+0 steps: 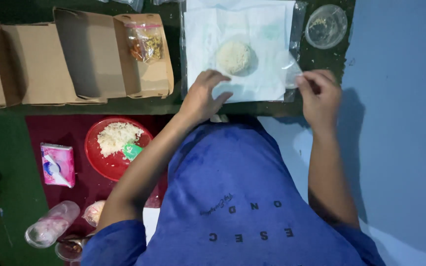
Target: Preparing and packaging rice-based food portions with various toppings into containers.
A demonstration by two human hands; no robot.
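A round mound of white rice (233,56) sits in the middle of a white paper sheet (252,29) spread on a dark green surface. My left hand (204,94) rests flat on the near edge of the paper, fingers spread. Over at the paper's right edge, my right hand (319,93) pinches a small clear plastic wrap (291,69) between its fingers.
Open brown cardboard boxes (89,54) lie at the left, one holding a small bag of food (146,43). A clear round lid (326,25) sits at top right. Lower left: a red plate (105,162) with rice, a pink tissue pack (57,164), plastic cups (51,225).
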